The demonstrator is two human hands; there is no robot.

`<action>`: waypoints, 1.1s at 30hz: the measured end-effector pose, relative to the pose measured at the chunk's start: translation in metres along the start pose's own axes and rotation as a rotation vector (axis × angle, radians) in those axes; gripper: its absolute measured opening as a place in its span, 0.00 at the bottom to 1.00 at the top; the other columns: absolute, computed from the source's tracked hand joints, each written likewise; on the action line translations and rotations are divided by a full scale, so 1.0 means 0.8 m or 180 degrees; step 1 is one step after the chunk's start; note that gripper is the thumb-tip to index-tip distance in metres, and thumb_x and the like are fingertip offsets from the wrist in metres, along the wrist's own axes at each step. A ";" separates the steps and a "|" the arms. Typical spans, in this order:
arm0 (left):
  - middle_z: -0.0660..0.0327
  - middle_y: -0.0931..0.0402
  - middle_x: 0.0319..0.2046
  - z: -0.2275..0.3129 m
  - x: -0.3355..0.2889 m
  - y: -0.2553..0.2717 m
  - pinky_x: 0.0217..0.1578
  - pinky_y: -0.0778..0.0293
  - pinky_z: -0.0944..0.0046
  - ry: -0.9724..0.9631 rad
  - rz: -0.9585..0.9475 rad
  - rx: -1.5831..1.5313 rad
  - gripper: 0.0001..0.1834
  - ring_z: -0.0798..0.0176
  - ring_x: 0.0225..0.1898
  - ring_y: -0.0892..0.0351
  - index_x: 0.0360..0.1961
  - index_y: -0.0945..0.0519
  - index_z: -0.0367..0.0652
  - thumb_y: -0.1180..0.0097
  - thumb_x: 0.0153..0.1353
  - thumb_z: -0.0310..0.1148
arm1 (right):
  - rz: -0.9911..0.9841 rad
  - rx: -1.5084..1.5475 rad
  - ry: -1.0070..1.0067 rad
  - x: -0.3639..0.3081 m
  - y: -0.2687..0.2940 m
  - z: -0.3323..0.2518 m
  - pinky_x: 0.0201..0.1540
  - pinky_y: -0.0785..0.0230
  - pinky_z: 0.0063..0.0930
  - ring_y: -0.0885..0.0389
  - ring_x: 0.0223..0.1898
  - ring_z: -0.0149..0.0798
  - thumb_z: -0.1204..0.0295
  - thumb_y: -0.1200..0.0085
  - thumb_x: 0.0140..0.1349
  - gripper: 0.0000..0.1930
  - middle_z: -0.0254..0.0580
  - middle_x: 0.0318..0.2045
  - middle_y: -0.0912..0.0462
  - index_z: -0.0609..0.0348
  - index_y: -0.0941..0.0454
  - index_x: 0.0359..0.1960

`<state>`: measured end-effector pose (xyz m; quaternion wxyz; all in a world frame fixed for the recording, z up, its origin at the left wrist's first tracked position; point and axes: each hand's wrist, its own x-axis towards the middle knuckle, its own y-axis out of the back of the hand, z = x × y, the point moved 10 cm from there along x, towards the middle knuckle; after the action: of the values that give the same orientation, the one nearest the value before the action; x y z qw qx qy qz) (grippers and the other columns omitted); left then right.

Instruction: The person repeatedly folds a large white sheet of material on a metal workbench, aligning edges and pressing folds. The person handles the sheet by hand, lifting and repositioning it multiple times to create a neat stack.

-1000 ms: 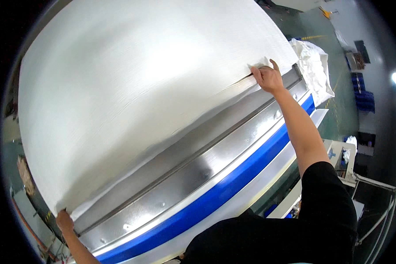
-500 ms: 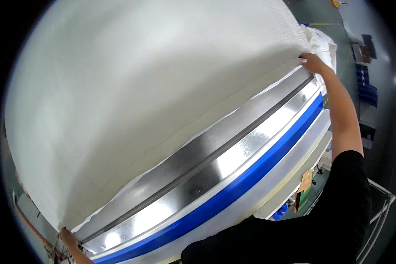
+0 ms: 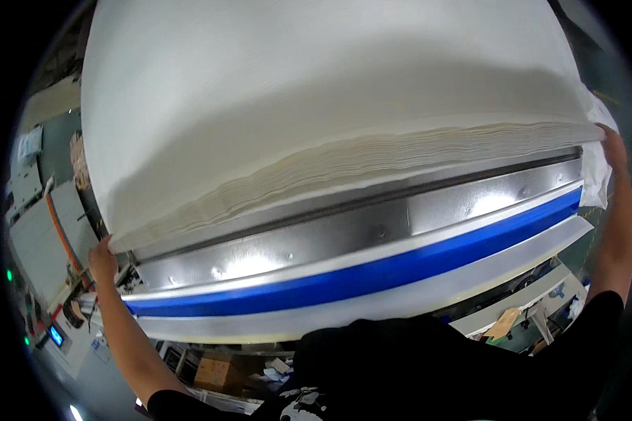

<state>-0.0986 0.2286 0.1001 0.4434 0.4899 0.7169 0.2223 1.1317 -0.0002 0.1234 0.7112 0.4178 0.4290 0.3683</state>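
Observation:
A thick stack of white fabric (image 3: pixel 372 151) lies in many thin layers over a wide table, its layered front edge facing me. My left hand (image 3: pixel 103 261) is closed at the near left corner of the cloth. At the right end of the same edge, my right hand (image 3: pixel 614 146) grips the cloth, its fingertips partly hidden by the fabric. Both arms are spread wide. Just below the stack runs a shiny metal strip (image 3: pixel 344 235) with a dark groove along it.
A blue band (image 3: pixel 358 270) and a pale ledge (image 3: pixel 372 302) border the table in front of me. Loose white cloth (image 3: pixel 595 175) hangs at the right end. Below stands a cardboard box (image 3: pixel 218 375); at left are an orange hose (image 3: pixel 62 224) and a small lit screen (image 3: pixel 56 335).
My view has turned, so the table edge now runs nearly level. The layered side of the stack has come into sight. Both hands stay at the cloth's corners.

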 end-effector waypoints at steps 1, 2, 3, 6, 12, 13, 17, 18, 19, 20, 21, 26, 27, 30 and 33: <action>0.53 0.20 0.43 -0.012 -0.009 0.016 0.53 0.32 0.50 -0.0034 0.0137 0.0025 0.22 0.45 0.46 0.24 0.52 0.23 0.58 0.52 0.57 0.26 | 0.0007 0.0091 0.0015 -0.006 0.007 0.023 0.53 0.33 0.41 0.23 0.50 0.55 0.72 0.53 0.59 0.18 0.52 0.46 0.20 0.55 0.24 0.52; 0.52 0.20 0.43 -0.018 -0.021 0.030 0.51 0.31 0.50 -0.0053 0.0142 0.0141 0.22 0.45 0.46 0.24 0.51 0.22 0.57 0.51 0.56 0.26 | -0.0058 0.0309 0.0025 -0.014 0.009 0.047 0.54 0.33 0.40 0.23 0.51 0.54 0.71 0.54 0.59 0.18 0.53 0.47 0.20 0.55 0.24 0.52; 0.52 0.20 0.43 -0.019 -0.031 0.042 0.49 0.30 0.49 -0.0107 0.0099 0.0281 0.22 0.44 0.46 0.24 0.51 0.22 0.56 0.50 0.54 0.25 | -0.0190 0.0523 0.0033 -0.024 0.007 0.061 0.54 0.33 0.40 0.23 0.51 0.54 0.71 0.54 0.60 0.19 0.54 0.48 0.20 0.56 0.25 0.53; 0.51 0.20 0.42 -0.059 -0.071 -0.013 0.49 0.30 0.50 -0.0577 0.0139 0.0067 0.25 0.44 0.47 0.24 0.50 0.21 0.51 0.49 0.48 0.20 | -0.0362 -0.0128 0.0095 -0.059 -0.003 0.132 0.53 0.33 0.42 0.24 0.51 0.55 0.75 0.51 0.57 0.21 0.53 0.47 0.21 0.55 0.27 0.55; 0.52 0.19 0.37 -0.005 -0.183 -0.124 0.47 0.29 0.50 -0.1152 -0.0702 0.0614 0.19 0.48 0.43 0.21 0.44 0.18 0.53 0.53 0.52 0.26 | -0.1138 -0.0230 0.0317 -0.168 -0.103 0.067 0.48 0.31 0.41 0.22 0.45 0.53 0.78 0.54 0.54 0.21 0.53 0.40 0.19 0.53 0.23 0.50; 0.55 0.19 0.38 0.028 -0.199 -0.137 0.48 0.28 0.51 -0.1226 -0.1032 0.0633 0.18 0.50 0.43 0.21 0.42 0.17 0.52 0.53 0.53 0.27 | -0.1384 -0.0491 0.0127 -0.194 -0.118 0.063 0.49 0.31 0.42 0.22 0.46 0.54 0.78 0.52 0.52 0.21 0.53 0.42 0.20 0.51 0.23 0.50; 0.57 0.19 0.41 0.082 -0.243 -0.209 0.46 0.26 0.54 -0.1418 -0.2117 0.1221 0.15 0.54 0.46 0.21 0.40 0.17 0.50 0.49 0.52 0.28 | -0.1752 -0.0660 0.0097 -0.256 -0.147 0.035 0.47 0.30 0.42 0.22 0.43 0.53 0.77 0.51 0.53 0.18 0.51 0.39 0.19 0.50 0.22 0.47; 0.57 0.19 0.42 0.076 -0.260 -0.226 0.46 0.26 0.54 -0.1428 -0.2288 0.1293 0.14 0.54 0.47 0.21 0.40 0.17 0.49 0.49 0.52 0.28 | -0.1760 -0.0788 0.0254 -0.246 -0.145 0.002 0.49 0.30 0.41 0.23 0.45 0.51 0.74 0.50 0.55 0.16 0.48 0.41 0.20 0.52 0.21 0.46; 0.56 0.19 0.42 0.080 -0.262 -0.243 0.47 0.26 0.54 -0.1480 -0.2379 0.1378 0.14 0.54 0.47 0.21 0.40 0.17 0.48 0.49 0.53 0.28 | -0.1819 -0.0891 0.0312 -0.256 -0.151 0.001 0.50 0.30 0.42 0.23 0.46 0.51 0.73 0.51 0.56 0.15 0.48 0.42 0.20 0.52 0.21 0.45; 0.56 0.19 0.42 0.084 -0.263 -0.256 0.47 0.26 0.54 -0.1528 -0.2472 0.1465 0.13 0.54 0.48 0.21 0.39 0.16 0.47 0.49 0.53 0.28 | -0.1878 -0.0991 0.0374 -0.267 -0.162 0.000 0.50 0.30 0.42 0.23 0.47 0.50 0.73 0.51 0.57 0.14 0.47 0.43 0.20 0.52 0.21 0.45; 0.56 0.19 0.43 0.093 -0.259 -0.260 0.48 0.26 0.54 -0.1509 -0.2511 0.1461 0.13 0.54 0.49 0.21 0.39 0.16 0.46 0.49 0.53 0.28 | -0.1937 -0.1082 0.0450 -0.274 -0.174 -0.005 0.51 0.31 0.42 0.23 0.47 0.50 0.72 0.51 0.58 0.13 0.46 0.44 0.20 0.52 0.20 0.44; 0.54 0.22 0.49 0.092 -0.263 -0.287 0.50 0.25 0.54 -0.1235 -0.2938 0.1448 0.14 0.52 0.52 0.23 0.41 0.17 0.45 0.47 0.53 0.29 | -0.1990 -0.1098 0.0329 -0.274 -0.223 0.004 0.50 0.31 0.44 0.23 0.45 0.54 0.70 0.56 0.62 0.12 0.50 0.42 0.20 0.56 0.21 0.43; 0.55 0.23 0.50 0.100 -0.250 -0.272 0.50 0.25 0.54 -0.1306 -0.2843 0.1435 0.15 0.52 0.53 0.24 0.42 0.17 0.45 0.47 0.53 0.29 | -0.2110 -0.1109 0.0157 -0.285 -0.232 0.012 0.50 0.31 0.45 0.24 0.46 0.54 0.69 0.56 0.62 0.12 0.51 0.42 0.20 0.56 0.21 0.42; 0.54 0.23 0.51 0.063 -0.228 -0.322 0.51 0.27 0.52 -0.0704 -0.2670 0.1296 0.15 0.51 0.53 0.24 0.44 0.18 0.42 0.46 0.56 0.33 | -0.1913 -0.1179 0.0528 -0.286 -0.255 0.094 0.52 0.33 0.46 0.25 0.48 0.54 0.69 0.58 0.64 0.14 0.53 0.45 0.22 0.61 0.22 0.42; 0.54 0.23 0.52 -0.003 -0.203 -0.251 0.51 0.27 0.49 0.0422 -0.2054 0.1419 0.15 0.48 0.51 0.22 0.47 0.19 0.45 0.49 0.60 0.35 | -0.1937 -0.1052 0.0414 -0.302 -0.294 0.093 0.52 0.34 0.46 0.25 0.48 0.54 0.70 0.56 0.63 0.13 0.53 0.43 0.22 0.60 0.22 0.43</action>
<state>-0.1817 -0.0016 0.0179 0.3260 0.3084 0.8917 -0.0584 1.1519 -0.3237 0.0037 0.8176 0.1257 0.5128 0.2298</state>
